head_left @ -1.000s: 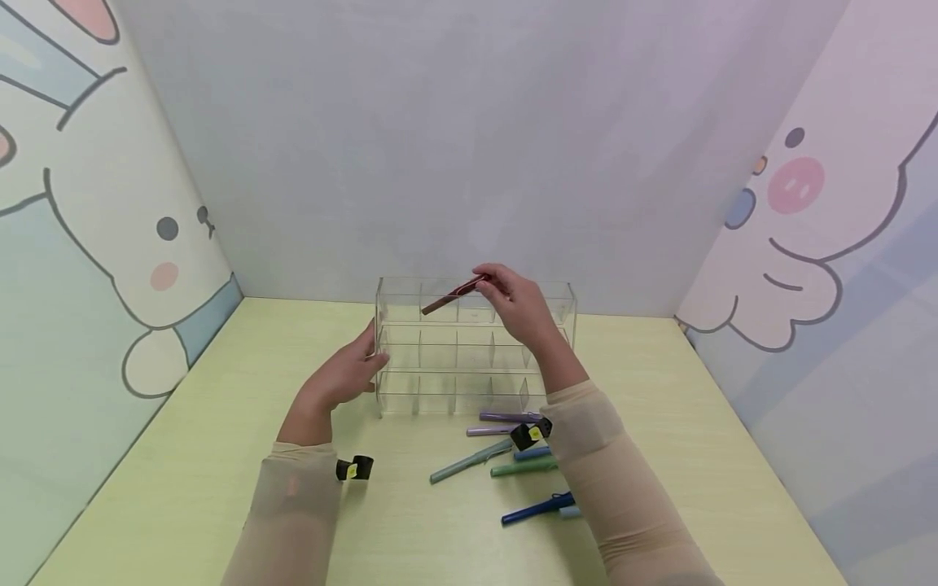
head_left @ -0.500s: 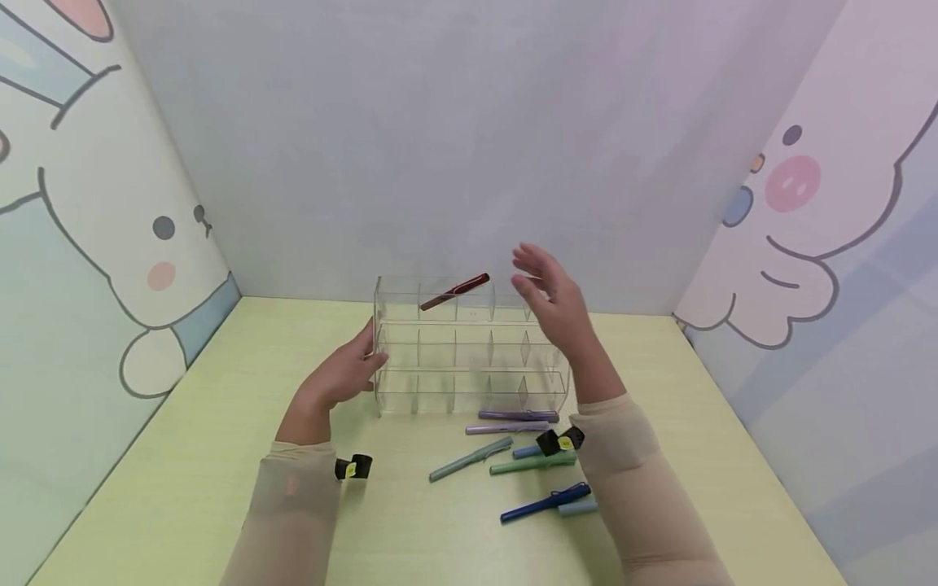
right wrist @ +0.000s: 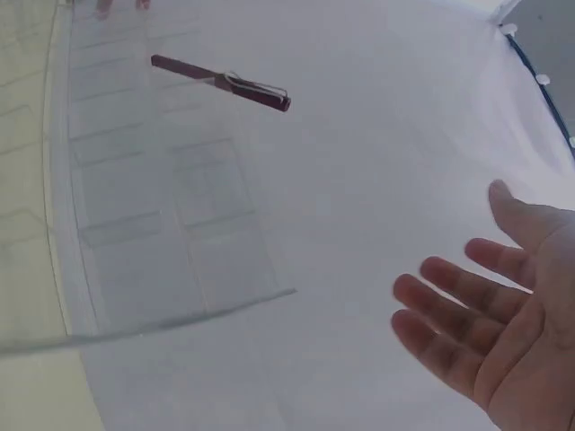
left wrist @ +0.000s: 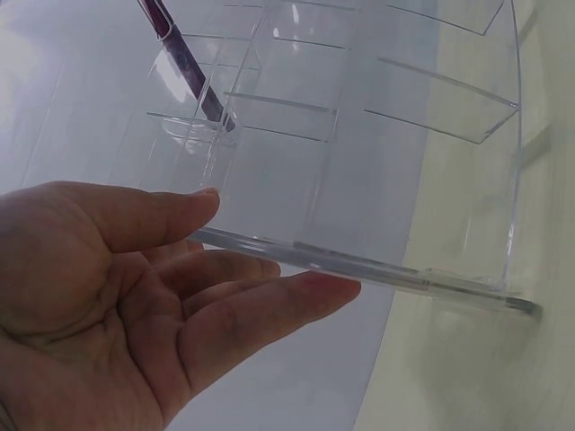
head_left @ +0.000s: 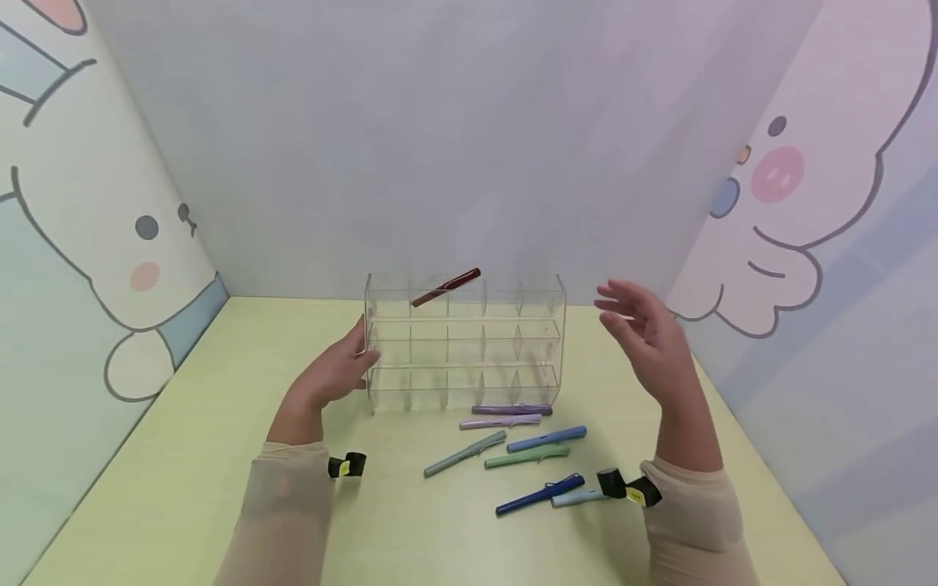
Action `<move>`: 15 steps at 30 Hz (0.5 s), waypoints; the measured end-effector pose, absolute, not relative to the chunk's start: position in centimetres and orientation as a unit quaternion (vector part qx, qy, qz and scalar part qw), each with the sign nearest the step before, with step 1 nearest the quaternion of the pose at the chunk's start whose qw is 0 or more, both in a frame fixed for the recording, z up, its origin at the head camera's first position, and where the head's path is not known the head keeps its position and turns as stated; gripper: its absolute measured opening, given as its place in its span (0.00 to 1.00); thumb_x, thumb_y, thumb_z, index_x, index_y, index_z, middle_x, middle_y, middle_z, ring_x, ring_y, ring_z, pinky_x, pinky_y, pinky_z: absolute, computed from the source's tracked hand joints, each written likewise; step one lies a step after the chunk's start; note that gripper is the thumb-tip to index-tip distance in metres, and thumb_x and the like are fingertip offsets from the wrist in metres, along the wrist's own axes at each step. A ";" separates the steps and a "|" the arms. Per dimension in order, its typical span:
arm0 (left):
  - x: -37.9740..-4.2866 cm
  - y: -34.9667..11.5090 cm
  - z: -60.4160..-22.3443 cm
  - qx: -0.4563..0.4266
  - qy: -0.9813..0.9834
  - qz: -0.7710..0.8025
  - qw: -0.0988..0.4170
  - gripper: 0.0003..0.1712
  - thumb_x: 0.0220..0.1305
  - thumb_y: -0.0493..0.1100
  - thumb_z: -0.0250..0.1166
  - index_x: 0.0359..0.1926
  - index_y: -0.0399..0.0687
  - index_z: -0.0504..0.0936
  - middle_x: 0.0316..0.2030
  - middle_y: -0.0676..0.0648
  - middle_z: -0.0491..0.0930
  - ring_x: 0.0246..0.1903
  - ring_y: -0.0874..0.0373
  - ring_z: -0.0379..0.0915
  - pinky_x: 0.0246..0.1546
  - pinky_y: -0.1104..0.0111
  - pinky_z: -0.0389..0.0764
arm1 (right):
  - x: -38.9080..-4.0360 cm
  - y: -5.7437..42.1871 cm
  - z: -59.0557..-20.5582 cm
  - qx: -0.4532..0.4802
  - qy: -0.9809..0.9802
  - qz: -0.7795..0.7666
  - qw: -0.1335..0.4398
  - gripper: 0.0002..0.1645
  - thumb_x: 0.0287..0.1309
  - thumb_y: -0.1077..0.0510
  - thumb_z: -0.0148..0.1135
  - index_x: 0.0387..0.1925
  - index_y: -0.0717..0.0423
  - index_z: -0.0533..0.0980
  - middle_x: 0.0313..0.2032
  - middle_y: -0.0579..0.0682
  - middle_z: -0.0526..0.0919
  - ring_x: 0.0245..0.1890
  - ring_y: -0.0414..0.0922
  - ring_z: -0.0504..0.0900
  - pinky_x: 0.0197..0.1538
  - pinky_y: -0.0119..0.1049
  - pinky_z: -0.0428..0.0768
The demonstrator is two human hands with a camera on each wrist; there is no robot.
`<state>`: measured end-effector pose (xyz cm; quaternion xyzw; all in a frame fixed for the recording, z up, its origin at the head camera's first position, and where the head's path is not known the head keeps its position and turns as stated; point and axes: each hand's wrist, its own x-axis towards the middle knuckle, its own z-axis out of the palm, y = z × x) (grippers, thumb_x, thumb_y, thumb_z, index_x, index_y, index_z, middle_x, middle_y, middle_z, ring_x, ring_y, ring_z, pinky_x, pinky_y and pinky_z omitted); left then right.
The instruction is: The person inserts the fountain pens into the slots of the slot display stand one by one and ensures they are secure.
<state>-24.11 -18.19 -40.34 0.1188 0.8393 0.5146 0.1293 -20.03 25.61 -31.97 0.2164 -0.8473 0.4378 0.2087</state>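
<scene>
A clear acrylic rack (head_left: 465, 330) with three tiers of small compartments stands at the back of the table. My left hand (head_left: 331, 376) holds its left side panel, thumb on the front side and fingers behind, as the left wrist view (left wrist: 162, 296) shows. One dark red pen (head_left: 447, 287) with a clip leans slantwise in the top tier, its capped end up to the right. To the right of the rack, my right hand (head_left: 648, 346) is in the air, fingers loosely bent and apart, touching nothing. The same pen (right wrist: 220, 81) appears in the right wrist view.
Several pens lie in front of the rack: dark purple (head_left: 511, 409), lilac (head_left: 501, 422), grey-green (head_left: 465, 454), blue (head_left: 546, 439), green (head_left: 527, 456), navy (head_left: 540, 495) and pale blue (head_left: 575, 497), the last partly behind a wrist camera (head_left: 628, 487). Walls (head_left: 469, 146) enclose the table.
My right hand has let go of the dark red pen and moved right and toward me, off the rack. The pen stays leaning in the top tier. My left hand keeps its hold.
</scene>
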 end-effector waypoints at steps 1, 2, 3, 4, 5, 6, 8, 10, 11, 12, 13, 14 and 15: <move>-24.2 -18.1 -40.3 0.120 0.840 0.513 0.129 0.42 0.78 0.44 0.45 0.74 0.83 0.29 0.78 0.47 0.36 0.71 0.36 0.55 0.52 0.47 0.81 | -19.6 26.1 -32.1 0.200 -0.868 0.412 0.191 0.27 0.70 0.57 0.56 0.68 0.49 0.67 0.60 0.51 0.77 0.57 0.40 0.79 0.54 0.18 0.74; -24.2 -18.1 -40.3 0.121 0.840 0.513 0.128 0.42 0.78 0.44 0.45 0.74 0.83 0.29 0.78 0.47 0.36 0.70 0.36 0.55 0.52 0.47 0.81 | -19.2 26.5 -32.2 0.188 -0.887 0.384 0.172 0.27 0.70 0.54 0.57 0.68 0.46 0.67 0.60 0.49 0.78 0.55 0.40 0.80 0.53 0.20 0.76; -24.3 -18.1 -40.3 0.123 0.840 0.513 0.128 0.42 0.78 0.44 0.45 0.74 0.83 0.29 0.78 0.47 0.36 0.71 0.36 0.54 0.52 0.47 0.81 | -18.9 26.8 -32.4 0.179 -0.904 0.357 0.149 0.26 0.70 0.51 0.57 0.67 0.45 0.68 0.59 0.48 0.78 0.54 0.42 0.81 0.52 0.24 0.78; -24.4 -18.1 -40.3 0.123 0.841 0.512 0.127 0.42 0.78 0.44 0.45 0.74 0.83 0.29 0.78 0.47 0.36 0.70 0.36 0.55 0.52 0.47 0.81 | -18.6 27.1 -32.6 0.174 -0.917 0.335 0.124 0.26 0.69 0.48 0.57 0.66 0.44 0.69 0.59 0.47 0.78 0.53 0.44 0.82 0.52 0.28 0.80; -24.4 -18.1 -40.2 0.125 0.840 0.513 0.126 0.42 0.78 0.44 0.45 0.74 0.84 0.29 0.78 0.47 0.36 0.71 0.35 0.54 0.52 0.47 0.81 | -18.4 27.2 -32.8 0.172 -0.927 0.319 0.096 0.26 0.69 0.45 0.57 0.65 0.44 0.69 0.58 0.47 0.78 0.52 0.46 0.82 0.52 0.33 0.81; -24.4 -18.1 -40.2 0.124 0.840 0.513 0.126 0.42 0.78 0.44 0.45 0.74 0.84 0.29 0.78 0.47 0.37 0.71 0.36 0.54 0.52 0.46 0.81 | -18.2 27.3 -33.1 0.171 -0.935 0.304 0.068 0.26 0.68 0.43 0.57 0.64 0.44 0.70 0.58 0.46 0.78 0.52 0.46 0.82 0.52 0.38 0.82; -24.4 -18.1 -40.1 0.123 0.840 0.513 0.127 0.42 0.78 0.44 0.46 0.73 0.85 0.30 0.78 0.48 0.38 0.71 0.36 0.54 0.52 0.46 0.81 | -18.0 27.2 -33.8 0.177 -0.943 0.281 0.017 0.28 0.67 0.39 0.57 0.63 0.46 0.71 0.58 0.47 0.79 0.52 0.48 0.82 0.52 0.47 0.82; -24.4 -18.1 -40.1 0.121 0.841 0.511 0.128 0.42 0.78 0.44 0.46 0.73 0.86 0.30 0.78 0.48 0.38 0.71 0.36 0.54 0.52 0.46 0.81 | -17.9 26.6 -34.8 0.183 -0.946 0.265 -0.026 0.30 0.66 0.38 0.57 0.62 0.47 0.72 0.57 0.47 0.79 0.52 0.47 0.81 0.53 0.49 0.82; -24.4 -18.1 -40.1 0.121 0.842 0.510 0.129 0.42 0.78 0.44 0.46 0.73 0.85 0.30 0.78 0.48 0.38 0.71 0.36 0.53 0.52 0.46 0.81 | -17.8 26.2 -35.4 0.185 -0.947 0.259 -0.043 0.29 0.66 0.38 0.58 0.62 0.48 0.72 0.57 0.47 0.79 0.52 0.47 0.81 0.53 0.49 0.81; -24.3 -18.1 -40.1 0.118 0.843 0.509 0.130 0.42 0.78 0.45 0.46 0.73 0.85 0.29 0.78 0.48 0.38 0.72 0.37 0.53 0.52 0.46 0.81 | -17.7 25.8 -35.9 0.188 -0.947 0.252 -0.057 0.29 0.66 0.39 0.58 0.62 0.48 0.73 0.56 0.47 0.79 0.52 0.47 0.81 0.53 0.49 0.81; -24.3 -18.1 -40.1 0.118 0.844 0.507 0.131 0.42 0.78 0.45 0.46 0.73 0.85 0.29 0.78 0.48 0.38 0.72 0.36 0.53 0.52 0.46 0.81 | -17.7 25.2 -36.5 0.193 -0.948 0.244 -0.068 0.28 0.66 0.40 0.59 0.61 0.48 0.74 0.56 0.47 0.80 0.52 0.46 0.81 0.52 0.48 0.82; -24.3 -18.2 -40.1 0.117 0.845 0.506 0.132 0.42 0.78 0.45 0.46 0.73 0.85 0.29 0.78 0.48 0.37 0.72 0.37 0.52 0.52 0.46 0.80 | -17.7 24.6 -37.1 0.199 -0.949 0.234 -0.076 0.27 0.66 0.40 0.59 0.60 0.48 0.74 0.55 0.48 0.80 0.51 0.46 0.81 0.52 0.48 0.82; -24.3 -18.2 -40.1 0.116 0.846 0.504 0.133 0.42 0.78 0.45 0.46 0.73 0.84 0.28 0.78 0.47 0.37 0.72 0.36 0.51 0.52 0.46 0.80 | -17.7 23.9 -37.7 0.206 -0.949 0.225 -0.084 0.26 0.66 0.42 0.60 0.60 0.48 0.75 0.54 0.48 0.81 0.51 0.46 0.81 0.51 0.48 0.81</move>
